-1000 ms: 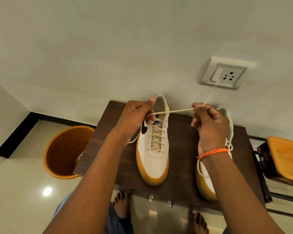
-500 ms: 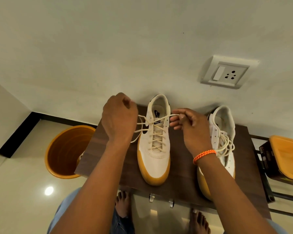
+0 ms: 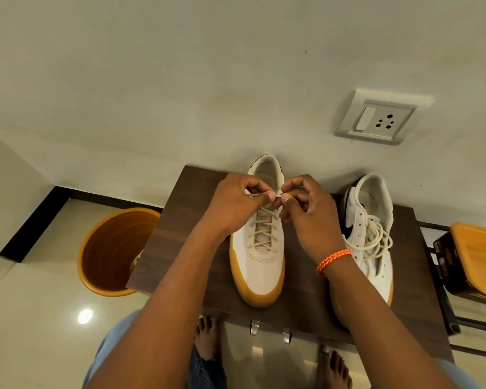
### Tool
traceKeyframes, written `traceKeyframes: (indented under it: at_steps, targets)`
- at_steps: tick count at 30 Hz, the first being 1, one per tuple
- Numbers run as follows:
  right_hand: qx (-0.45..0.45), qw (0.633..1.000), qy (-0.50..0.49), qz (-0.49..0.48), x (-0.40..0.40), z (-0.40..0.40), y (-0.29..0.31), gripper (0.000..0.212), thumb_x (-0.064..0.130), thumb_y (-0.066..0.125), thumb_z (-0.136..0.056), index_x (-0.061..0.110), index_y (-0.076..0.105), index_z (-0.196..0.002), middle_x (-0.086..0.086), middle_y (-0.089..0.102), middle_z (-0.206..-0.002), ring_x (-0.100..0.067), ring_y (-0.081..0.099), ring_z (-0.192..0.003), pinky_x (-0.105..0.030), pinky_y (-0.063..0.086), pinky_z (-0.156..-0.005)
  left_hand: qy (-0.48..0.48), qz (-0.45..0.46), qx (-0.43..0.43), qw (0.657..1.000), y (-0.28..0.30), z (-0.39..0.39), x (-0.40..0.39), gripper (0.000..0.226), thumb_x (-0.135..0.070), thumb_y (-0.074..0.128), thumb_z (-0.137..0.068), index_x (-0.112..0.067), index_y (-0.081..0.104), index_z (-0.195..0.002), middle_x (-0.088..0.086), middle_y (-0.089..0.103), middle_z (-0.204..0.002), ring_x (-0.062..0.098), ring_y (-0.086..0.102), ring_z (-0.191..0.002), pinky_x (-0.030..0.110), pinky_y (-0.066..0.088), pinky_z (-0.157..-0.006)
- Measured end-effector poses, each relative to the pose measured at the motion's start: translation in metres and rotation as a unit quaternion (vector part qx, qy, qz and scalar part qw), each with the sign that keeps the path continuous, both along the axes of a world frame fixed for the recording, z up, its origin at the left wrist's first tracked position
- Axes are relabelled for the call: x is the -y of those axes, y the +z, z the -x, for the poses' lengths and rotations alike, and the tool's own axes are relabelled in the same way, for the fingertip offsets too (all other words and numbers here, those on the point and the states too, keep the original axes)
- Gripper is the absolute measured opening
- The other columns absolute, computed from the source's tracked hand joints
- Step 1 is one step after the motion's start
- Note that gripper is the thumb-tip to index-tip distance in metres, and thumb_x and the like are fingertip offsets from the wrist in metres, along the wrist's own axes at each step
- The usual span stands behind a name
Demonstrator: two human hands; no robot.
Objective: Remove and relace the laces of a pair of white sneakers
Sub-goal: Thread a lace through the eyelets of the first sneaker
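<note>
In the middle of the frame, the left hand (image 3: 230,206) and the right hand (image 3: 306,214) meet over the laced sneaker (image 3: 260,248) on the table (image 3: 180,242). The fingers of both hands pinch the lace (image 3: 264,194) between them. At the right stands the second sneaker (image 3: 372,234), with a loose lace (image 3: 376,240) piled on it.

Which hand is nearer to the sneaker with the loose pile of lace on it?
The right hand. It is over the laced sneaker, just left of the unlaced sneaker. The left hand is further left, beyond the laced sneaker's other side. Both pinch the lace.
</note>
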State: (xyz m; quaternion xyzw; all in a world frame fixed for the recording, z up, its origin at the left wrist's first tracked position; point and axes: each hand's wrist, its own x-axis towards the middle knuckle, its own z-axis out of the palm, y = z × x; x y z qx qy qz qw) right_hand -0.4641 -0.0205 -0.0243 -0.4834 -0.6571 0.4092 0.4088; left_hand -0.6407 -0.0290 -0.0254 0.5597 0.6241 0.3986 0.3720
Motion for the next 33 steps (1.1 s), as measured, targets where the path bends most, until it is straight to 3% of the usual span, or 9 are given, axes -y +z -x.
traceKeyframes:
  at_steps: [3,6,11,15,25,33]
  targets:
    - [0.012,1.0,-0.002,0.005,0.002,0.002,0.0,0.013,0.001,0.059,-0.1,0.013,0.062,-0.104,0.0,0.076,-0.086,-0.01,0.072,-0.071,-0.019,0.056,-0.065,0.007,-0.003,-0.037,0.999,-0.001,0.0,0.001,0.004,-0.026,0.082,-0.091,-0.026,0.085,-0.089,-0.017,0.077,-0.084,-0.003,0.069,-0.081,0.025,0.052,-0.075]
    - [0.028,0.999,-0.018,0.02,0.002,0.002,-0.006,0.017,0.002,0.06,-0.098,0.018,0.063,-0.104,0.005,0.075,-0.079,-0.013,0.071,-0.068,-0.024,0.059,-0.065,0.017,-0.004,-0.131,0.991,-0.003,-0.002,0.0,0.004,-0.036,0.082,-0.089,-0.033,0.084,-0.09,-0.019,0.073,-0.092,0.001,0.068,-0.086,0.034,0.058,-0.078]
    - [0.045,0.997,-0.047,0.029,0.002,0.004,-0.012,0.026,-0.001,0.055,-0.096,0.022,0.065,-0.104,0.005,0.075,-0.077,-0.013,0.071,-0.066,-0.031,0.06,-0.069,0.085,-0.036,-0.292,0.952,-0.003,-0.004,0.003,0.012,-0.044,0.075,-0.094,-0.035,0.081,-0.099,-0.015,0.059,-0.098,0.006,0.054,-0.09,0.026,0.039,-0.067]
    - [0.05,0.996,-0.065,0.033,0.001,0.003,-0.014,0.027,0.0,0.057,-0.095,0.023,0.066,-0.104,0.006,0.075,-0.079,-0.012,0.073,-0.071,-0.037,0.062,-0.074,0.076,-0.048,-0.359,0.929,-0.005,-0.009,0.005,0.016,-0.043,0.073,-0.095,-0.03,0.078,-0.103,-0.011,0.051,-0.102,0.01,0.052,-0.094,0.03,0.042,-0.066]
    - [0.067,0.992,-0.078,0.079,-0.002,0.001,-0.024,0.026,-0.001,0.062,-0.094,0.024,0.071,-0.096,0.004,0.075,-0.08,-0.011,0.073,-0.072,-0.035,0.065,-0.075,0.044,0.028,-0.207,0.977,-0.014,-0.012,0.003,0.005,-0.037,0.08,-0.092,-0.037,0.081,-0.097,-0.009,0.051,-0.108,0.011,0.056,-0.095,0.03,0.049,-0.077]
    - [0.084,0.993,-0.063,0.044,0.0,0.0,-0.021,0.022,0.004,0.078,-0.088,0.022,0.074,-0.099,0.007,0.072,-0.087,-0.006,0.068,-0.08,-0.006,0.051,-0.068,0.057,0.051,-0.11,0.991,-0.021,-0.014,-0.003,0.005,-0.029,0.084,-0.088,-0.033,0.082,-0.091,-0.014,0.049,-0.102,0.012,0.058,-0.099,0.043,0.055,-0.096]
